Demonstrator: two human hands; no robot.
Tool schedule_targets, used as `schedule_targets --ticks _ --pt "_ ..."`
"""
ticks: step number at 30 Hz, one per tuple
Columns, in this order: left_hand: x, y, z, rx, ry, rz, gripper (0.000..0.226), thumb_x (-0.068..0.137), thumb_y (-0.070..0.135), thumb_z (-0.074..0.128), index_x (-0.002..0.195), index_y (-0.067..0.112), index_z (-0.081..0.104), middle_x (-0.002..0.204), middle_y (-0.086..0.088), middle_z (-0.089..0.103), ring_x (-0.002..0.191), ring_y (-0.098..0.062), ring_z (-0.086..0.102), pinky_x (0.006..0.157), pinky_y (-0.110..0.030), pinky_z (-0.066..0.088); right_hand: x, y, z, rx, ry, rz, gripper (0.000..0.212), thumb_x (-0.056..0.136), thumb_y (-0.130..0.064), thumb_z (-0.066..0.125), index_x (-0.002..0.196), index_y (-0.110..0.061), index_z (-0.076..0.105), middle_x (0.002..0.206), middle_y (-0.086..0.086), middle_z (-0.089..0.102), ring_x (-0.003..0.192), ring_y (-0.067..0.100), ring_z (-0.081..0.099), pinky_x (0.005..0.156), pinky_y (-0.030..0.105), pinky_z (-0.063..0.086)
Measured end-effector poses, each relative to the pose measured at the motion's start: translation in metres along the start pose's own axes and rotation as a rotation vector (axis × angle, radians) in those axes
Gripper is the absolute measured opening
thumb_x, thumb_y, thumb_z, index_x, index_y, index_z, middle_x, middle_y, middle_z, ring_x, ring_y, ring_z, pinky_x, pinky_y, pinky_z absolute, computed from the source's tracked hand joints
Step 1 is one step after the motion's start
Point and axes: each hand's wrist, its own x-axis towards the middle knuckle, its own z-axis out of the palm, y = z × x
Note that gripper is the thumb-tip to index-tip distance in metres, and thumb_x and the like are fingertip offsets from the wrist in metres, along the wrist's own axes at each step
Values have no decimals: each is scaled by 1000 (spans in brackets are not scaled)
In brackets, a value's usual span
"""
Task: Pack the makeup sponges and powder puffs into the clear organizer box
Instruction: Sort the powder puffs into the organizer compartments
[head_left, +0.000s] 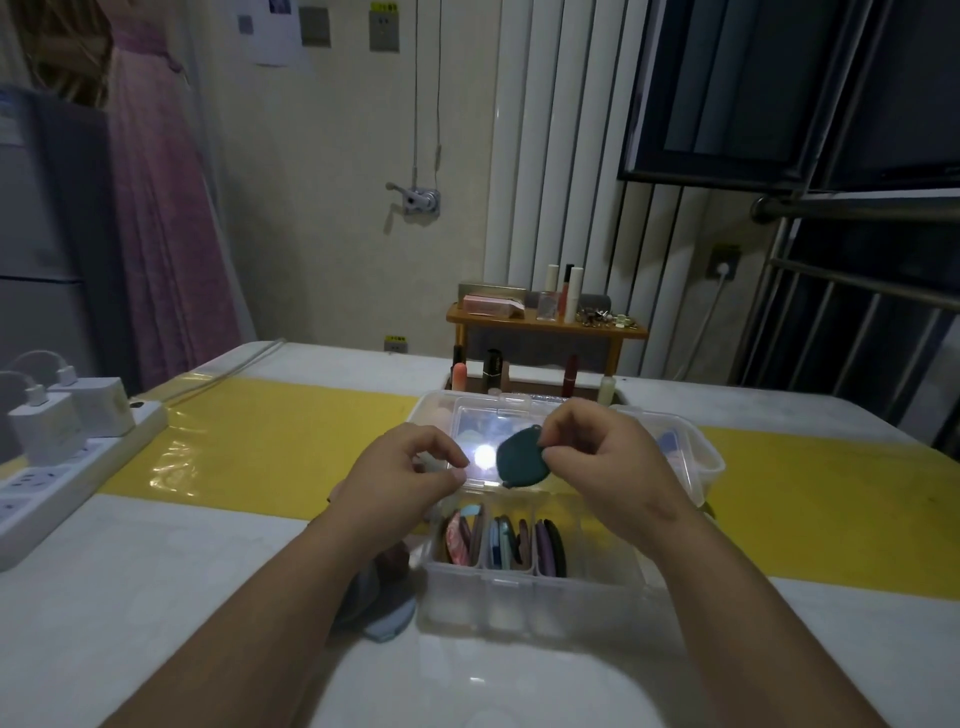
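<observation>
The clear organizer box (519, 582) stands on the table in front of me, its lid (498, 431) tipped back. Several powder puffs (506, 540) stand on edge in its three front compartments. My right hand (597, 462) pinches a dark teal powder puff (522, 460) by its edge above the box. My left hand (410, 467) hovers just left of it, fingers curled, holding nothing that I can see. More puffs (387, 603), blue and brownish, lie on the table left of the box, partly hidden under my left forearm.
A white power strip (62, 467) with chargers lies at the left table edge. A small wooden shelf (545, 325) with lipsticks and bottles stands behind the box. A yellow strip (260, 441) runs across the white table.
</observation>
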Motion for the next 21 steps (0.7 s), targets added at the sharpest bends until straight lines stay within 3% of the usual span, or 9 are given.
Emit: schedule_targets --ticks 2,5,8,11,16,21 --pt "1 -2 -1 -21 -5 -20 23 84 13 73 70 30 69 76 6 60 68 -14 56 52 -26 46 0 1 -3 -24 28 13 16 85 -5 60 78 -19 61 83 8 63 87 31 61 78 46 58" --pt "3 -6 -3 6 -27 -46 23 83 17 75 69 35 70 70 14 65 69 -15 60 63 -43 55 1 3 -4 -62 34 37 11 84 -7 58 76 -13 61 80 13 63 82 34 62 78 55 56" --pt "2 -4 -4 21 -35 -59 7 71 34 73 72 40 70 72 17 66 75 -19 63 76 -53 57 2 4 -5 -126 19 54 10 83 -8 58 74 -6 60 75 14 61 76 33 61 74 52 55" --pt "2 -3 -3 52 -45 -82 11 62 42 67 72 42 70 69 19 66 76 -20 64 78 -55 55 1 4 -6 -193 -2 57 12 81 -9 59 70 -6 60 69 9 58 71 29 60 69 49 56" --pt "2 -4 -4 69 -63 -121 10 64 39 67 73 42 69 63 22 64 72 -18 63 80 -57 55 1 3 -6 -246 -26 80 14 81 -11 60 68 -6 60 66 4 54 64 17 53 63 38 50" --pt "3 -5 -4 81 -59 -114 13 76 27 73 72 40 70 62 20 64 67 -16 63 78 -54 56 -1 0 -5 -333 -196 153 18 82 -12 61 65 -14 58 64 3 52 63 14 51 63 33 49"
